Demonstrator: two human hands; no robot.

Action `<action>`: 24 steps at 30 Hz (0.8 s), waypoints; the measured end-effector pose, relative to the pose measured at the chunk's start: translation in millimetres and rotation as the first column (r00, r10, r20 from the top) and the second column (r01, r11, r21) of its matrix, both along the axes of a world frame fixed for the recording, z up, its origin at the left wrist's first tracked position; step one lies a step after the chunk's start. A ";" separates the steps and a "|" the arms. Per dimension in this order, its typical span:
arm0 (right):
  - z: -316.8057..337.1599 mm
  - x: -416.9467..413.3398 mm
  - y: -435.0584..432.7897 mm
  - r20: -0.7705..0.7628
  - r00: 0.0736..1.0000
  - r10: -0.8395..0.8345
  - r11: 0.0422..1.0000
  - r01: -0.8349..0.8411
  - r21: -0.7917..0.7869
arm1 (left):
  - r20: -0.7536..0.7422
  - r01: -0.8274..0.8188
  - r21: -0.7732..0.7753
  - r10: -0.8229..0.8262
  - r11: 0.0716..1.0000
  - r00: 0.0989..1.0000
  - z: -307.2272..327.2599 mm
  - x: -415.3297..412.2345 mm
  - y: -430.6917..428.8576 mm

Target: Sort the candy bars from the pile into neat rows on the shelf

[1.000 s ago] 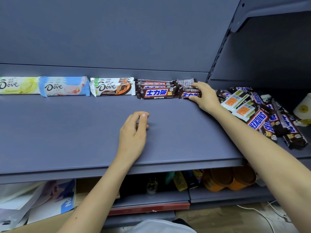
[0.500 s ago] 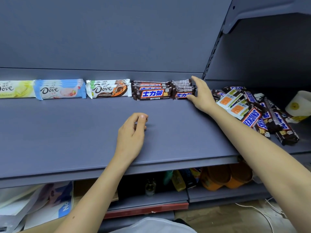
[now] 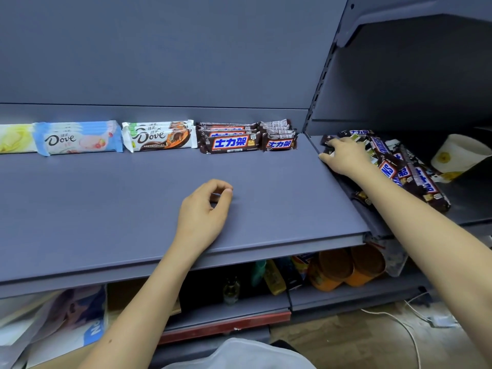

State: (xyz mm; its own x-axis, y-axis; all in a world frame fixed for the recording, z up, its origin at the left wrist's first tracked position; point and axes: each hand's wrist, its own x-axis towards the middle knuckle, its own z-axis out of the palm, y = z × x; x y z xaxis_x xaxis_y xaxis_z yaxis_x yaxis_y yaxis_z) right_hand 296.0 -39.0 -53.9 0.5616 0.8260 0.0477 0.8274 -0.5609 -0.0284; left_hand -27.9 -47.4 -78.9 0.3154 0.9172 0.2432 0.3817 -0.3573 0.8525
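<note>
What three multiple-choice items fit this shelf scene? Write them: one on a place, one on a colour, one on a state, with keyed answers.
1. Where is the right hand?
A. on the candy pile
B. on the blue Dove stack
C. under the shelf

2. What colour is the cup right of the pile?
A. red
B. white and yellow
C. black

3. What is the left hand doing?
A. gripping a bar
B. resting empty on the shelf
C. lifting the cup

Answers: 1 A, its fingers lie on the pile's wrappers. 2 B, pale wall with a yellow mark. 3 B, fingers curled, nothing between them.
</note>
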 end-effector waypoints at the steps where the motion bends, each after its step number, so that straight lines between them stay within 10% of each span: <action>1: 0.1 -2.9 -0.4 0.041 0.999 0.030 1.000 -0.030 -0.001 | 0.000 0.000 0.001 0.000 1.000 1.000 -0.1 0.0 0.0; 13: 11.0 -34.5 -15.1 -0.157 0.983 0.094 0.918 -0.025 0.395 | -0.011 0.015 -0.001 -0.015 1.000 1.000 -0.7 -1.2 0.1; 24: 15.5 -85.3 -27.0 -0.465 0.813 0.351 0.496 0.260 0.828 | -0.002 0.035 -0.027 -0.035 0.999 0.999 0.1 -2.5 -0.2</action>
State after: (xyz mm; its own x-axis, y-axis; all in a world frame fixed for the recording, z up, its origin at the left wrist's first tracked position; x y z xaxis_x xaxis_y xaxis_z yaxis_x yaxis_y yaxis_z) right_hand 210.7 -66.1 -38.4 0.6960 0.5689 0.4380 0.5121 0.0343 -0.8583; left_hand -30.4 -47.6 -78.8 0.3481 0.9119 0.2174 0.3712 -0.3471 0.8613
